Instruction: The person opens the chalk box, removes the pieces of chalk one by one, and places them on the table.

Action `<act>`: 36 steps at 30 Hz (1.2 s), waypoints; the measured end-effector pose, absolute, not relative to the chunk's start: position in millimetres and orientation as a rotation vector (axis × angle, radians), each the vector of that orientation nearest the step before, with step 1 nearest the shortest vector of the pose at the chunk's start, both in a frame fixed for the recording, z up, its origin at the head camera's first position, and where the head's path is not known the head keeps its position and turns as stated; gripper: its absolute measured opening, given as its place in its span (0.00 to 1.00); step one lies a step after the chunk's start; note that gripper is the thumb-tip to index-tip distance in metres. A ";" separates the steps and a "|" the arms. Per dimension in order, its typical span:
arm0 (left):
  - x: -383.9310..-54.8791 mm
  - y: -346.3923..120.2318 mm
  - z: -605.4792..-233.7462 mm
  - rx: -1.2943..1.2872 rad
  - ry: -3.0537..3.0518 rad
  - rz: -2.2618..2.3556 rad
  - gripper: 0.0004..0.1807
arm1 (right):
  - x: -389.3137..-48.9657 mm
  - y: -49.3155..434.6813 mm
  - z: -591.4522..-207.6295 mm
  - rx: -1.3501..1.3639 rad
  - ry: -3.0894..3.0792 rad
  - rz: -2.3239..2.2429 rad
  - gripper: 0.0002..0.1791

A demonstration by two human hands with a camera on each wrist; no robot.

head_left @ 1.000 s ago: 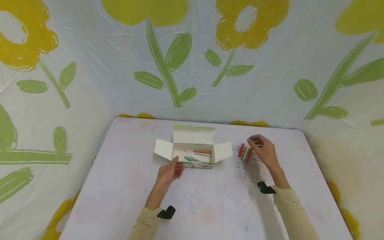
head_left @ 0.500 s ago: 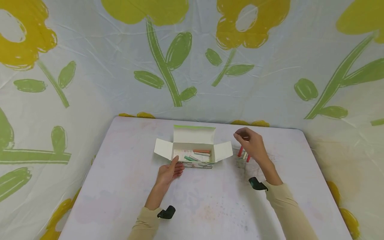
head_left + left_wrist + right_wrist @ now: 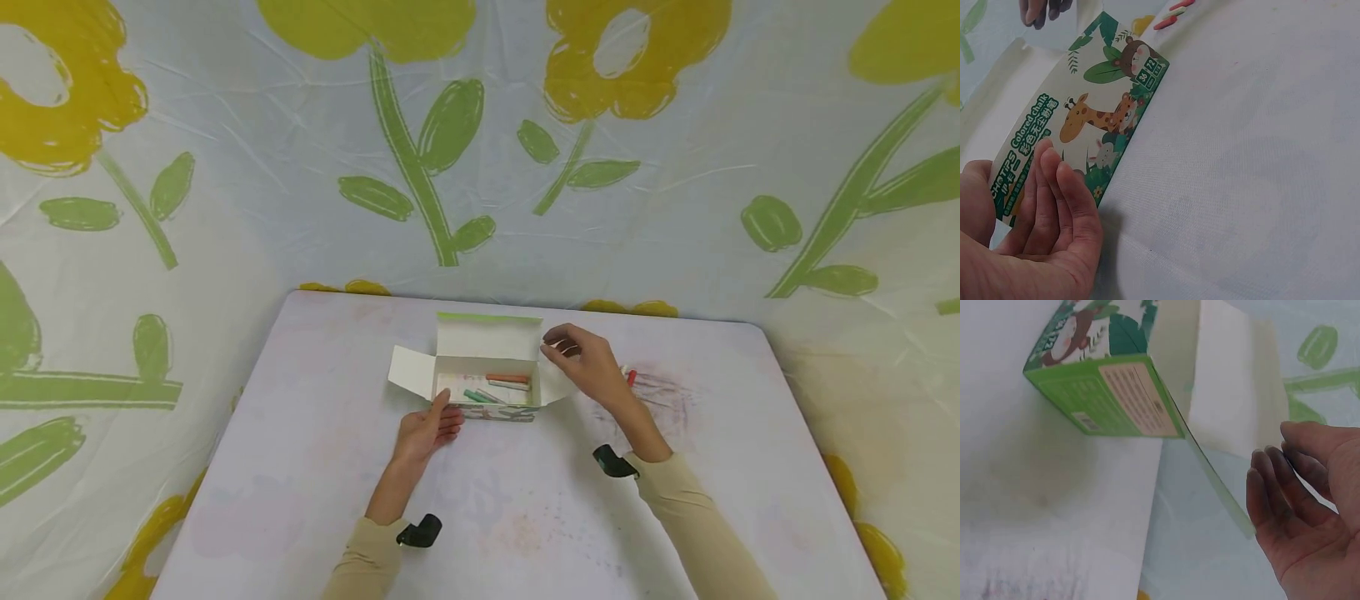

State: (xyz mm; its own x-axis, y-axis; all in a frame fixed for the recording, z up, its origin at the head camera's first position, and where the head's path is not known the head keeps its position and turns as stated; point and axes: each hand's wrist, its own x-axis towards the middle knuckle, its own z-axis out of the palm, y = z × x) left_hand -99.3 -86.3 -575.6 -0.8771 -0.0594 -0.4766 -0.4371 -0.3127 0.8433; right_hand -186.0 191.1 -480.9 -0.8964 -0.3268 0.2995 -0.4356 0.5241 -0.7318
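The open chalk box [image 3: 498, 412], printed with animals and "Colored chalk", stands on the table in the head view. My left hand [image 3: 420, 432] holds its front left corner, thumb over the rim and fingers along the printed front [image 3: 1100, 100]. My right hand [image 3: 588, 362] hovers over the box's right flap. Its thumb and fingertips are together in the right wrist view; a pale sliver between the fingers looks like a white chalk stick [image 3: 1327, 501], mostly hidden. Inside the box lie an orange chalk [image 3: 507, 378], a green chalk [image 3: 474, 395] and pale ones.
Right of the box, a red chalk [image 3: 632, 378] shows past my right forearm; the left wrist view has two red chalks and a pale green one [image 3: 1177, 11]. Lid and left flap [image 3: 412, 369] stand open. Smudges mark the white table [image 3: 300, 467]. A flowered cloth hangs behind.
My right hand has moved left from beside the loose chalks to the box's right flap, with its fingertips kept together. My left hand has stayed at the box.
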 end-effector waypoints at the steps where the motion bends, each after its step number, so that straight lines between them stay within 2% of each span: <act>1: -99.6 -86.1 -576.0 -0.636 1.676 2.279 0.36 | -186.1 188.1 -482.8 0.680 -2.637 1.324 0.10; 20: -100.9 -84.9 -576.7 -0.665 1.674 2.272 0.35 | -183.2 145.9 -516.7 1.111 -2.800 1.339 0.11; 26: -101.8 -83.1 -577.9 -0.667 1.674 2.280 0.34 | -184.8 137.1 -521.0 1.219 -2.885 1.250 0.12; 36: -101.9 -84.0 -577.6 -0.679 1.676 2.283 0.34 | -195.5 119.5 -522.6 1.303 -3.078 0.997 0.09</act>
